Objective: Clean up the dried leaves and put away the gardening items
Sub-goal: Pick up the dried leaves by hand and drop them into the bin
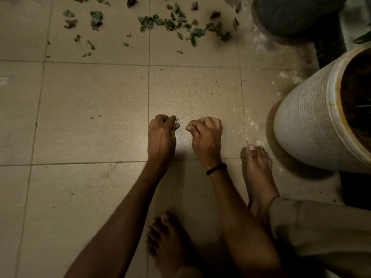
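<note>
Crumpled green-grey dried leaves [170, 23]: mostly uncollected, scattered on beige tiled floor [90, 117]. Left hand [161, 135], right hand [206, 135]: fingers curled, contents indiscernible; task judged early.

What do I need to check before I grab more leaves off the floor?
1. Leaves all picked up: dried leaves lie scattered on the floor tiles, beyond both hands. Not ok.
2. Left hand free: fingers curled, with a leaf bit at the fingertips. Cannot tell.
3. Right hand free: fingers curled, inside hidden. Cannot tell.
4. Path to the leaves: bare tiles in between. Ok.
5. White pot out of the way: it is off to the right, apart from both hands. Ok.
</note>
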The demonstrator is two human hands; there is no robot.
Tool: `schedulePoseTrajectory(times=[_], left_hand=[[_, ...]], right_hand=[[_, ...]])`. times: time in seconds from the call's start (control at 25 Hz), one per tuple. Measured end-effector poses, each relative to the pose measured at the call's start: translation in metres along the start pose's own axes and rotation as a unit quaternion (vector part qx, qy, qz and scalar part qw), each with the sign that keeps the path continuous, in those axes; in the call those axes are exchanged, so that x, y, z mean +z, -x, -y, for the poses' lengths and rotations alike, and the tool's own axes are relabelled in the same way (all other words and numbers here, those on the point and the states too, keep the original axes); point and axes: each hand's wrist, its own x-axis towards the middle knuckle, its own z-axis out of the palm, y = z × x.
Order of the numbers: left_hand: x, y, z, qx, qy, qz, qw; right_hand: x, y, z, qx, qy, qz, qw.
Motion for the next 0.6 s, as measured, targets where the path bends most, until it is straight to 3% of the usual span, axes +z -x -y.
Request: schedulePoseTrajectory(times=[0.16,0.28,0.36,0.48,0.6], left_hand=[[0.004,-0.001,-0.007,-0.005,0.020,-0.018,1.000],[0.010,-0.005,-0.009,0.022,-0.012,-0.031,0.999],[0.016,-0.005,-0.007,0.034,-0.034,-0.030,0.998],[0.022,-0.007,-0.011,0.011,-0.045,-0.026,0.999],[0.015,-0.013,-0.020,-0.052,0.004,-0.030,0.998]], right_hand=[[-0.001,-0.009,0.006,0.012,-0.024,-0.026,0.999],[-0.010,-0.030,0.000,0.091,-0.122,-0.089,0.984],[-0.012,-0.047,-0.009,0.152,-0.131,-0.124,0.972],[-0.009,-0.070,-0.024,0.214,-0.117,-0.130,0.961],[-0.007,-0.085,-0.026,0.209,-0.105,-0.116,0.965]])
